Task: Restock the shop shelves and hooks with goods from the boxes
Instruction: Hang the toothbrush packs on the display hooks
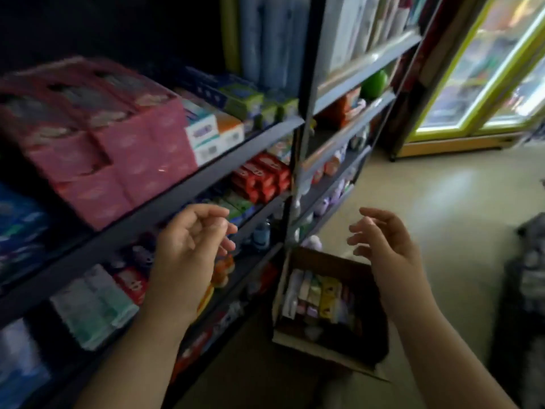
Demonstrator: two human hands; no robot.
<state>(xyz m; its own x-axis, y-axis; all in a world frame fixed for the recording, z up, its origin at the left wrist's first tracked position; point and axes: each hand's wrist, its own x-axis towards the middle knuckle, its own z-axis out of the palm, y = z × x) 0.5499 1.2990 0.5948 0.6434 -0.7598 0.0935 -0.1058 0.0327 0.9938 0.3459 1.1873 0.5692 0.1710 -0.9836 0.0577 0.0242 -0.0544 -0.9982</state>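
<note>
We hold our left hand [188,246] in front of the dark shelves [165,202] and our right hand [383,243] above the cardboard box [330,305], both with fingers loosely curled and holding nothing. The box sits on the floor [442,202] just beside the shelves, with small packets [318,293] standing inside it. Pink packs [97,137] fill the shelf up to the left.

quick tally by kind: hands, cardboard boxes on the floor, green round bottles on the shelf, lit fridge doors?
Hands: 2, left hand and right hand, both holding nothing
Cardboard box: 1
Green bottle: 1
Lit fridge doors: 2
Total: 6
</note>
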